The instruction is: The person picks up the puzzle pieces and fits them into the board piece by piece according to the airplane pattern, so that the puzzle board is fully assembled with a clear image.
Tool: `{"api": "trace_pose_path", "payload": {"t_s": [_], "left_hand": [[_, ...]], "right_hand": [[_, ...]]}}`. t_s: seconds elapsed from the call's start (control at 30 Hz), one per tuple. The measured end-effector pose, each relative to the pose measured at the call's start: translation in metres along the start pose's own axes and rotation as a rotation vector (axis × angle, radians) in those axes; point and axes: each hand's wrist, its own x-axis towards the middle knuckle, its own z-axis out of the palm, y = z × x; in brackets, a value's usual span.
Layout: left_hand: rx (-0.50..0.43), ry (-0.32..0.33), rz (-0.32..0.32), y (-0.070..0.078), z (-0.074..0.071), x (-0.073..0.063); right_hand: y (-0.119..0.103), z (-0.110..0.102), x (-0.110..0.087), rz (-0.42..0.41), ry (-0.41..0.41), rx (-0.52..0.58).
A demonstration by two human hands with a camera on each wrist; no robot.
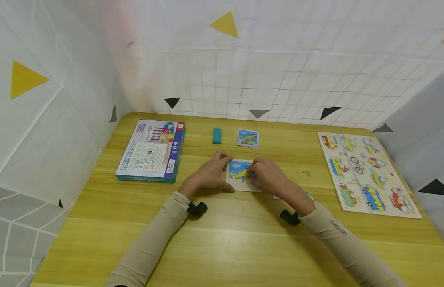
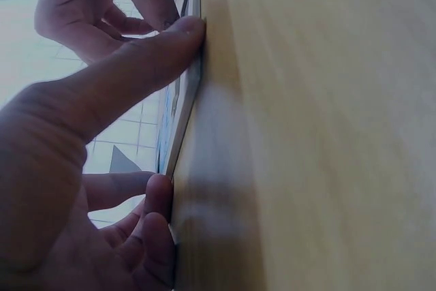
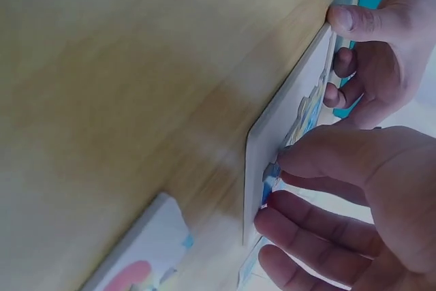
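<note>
A small puzzle board [image 1: 245, 185] lies flat on the table, with blue and yellow picture pieces across its upper part and a bare pale strip below. My left hand [image 1: 212, 172] grips its left side, thumb at the near corner and fingers at the far one. Over the right part of the board, my right hand [image 1: 270, 175] pinches a blue puzzle piece [image 3: 270, 176] between thumb and fingers, mostly hidden by them. Close to the right wrist lies a loose white and pink piece [image 3: 146, 253], partly covered by the forearm in the head view.
Beyond the board lie a picture card [image 1: 248, 138] with a yellow plane and a teal block [image 1: 217, 136]. A bead-set box [image 1: 146, 151] is at the left. At the right sits a large wooden vehicle puzzle [image 1: 369, 175]. White patterned sheeting [image 1: 265, 75] rises behind the table.
</note>
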Motion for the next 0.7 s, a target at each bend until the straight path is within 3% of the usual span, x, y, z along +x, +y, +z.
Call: {"api": "trace_pose_path", "payload": {"t_s": [0.2, 0.47, 0.7], "left_hand": [[-0.01, 0.002, -0.003, -0.001, 0.0, 0.0], [-0.025, 0.003, -0.019, -0.004, 0.003, -0.001], [-0.025, 0.011, -0.01, -0.003, 0.003, 0.001]], "right_hand": [[-0.004, -0.002, 0.0, -0.019, -0.025, -0.078], [0.005, -0.004, -0.004, 0.032, -0.046, 0.059], [0.013, -0.016, -0.025, 0.062, -0.021, 0.074]]}}
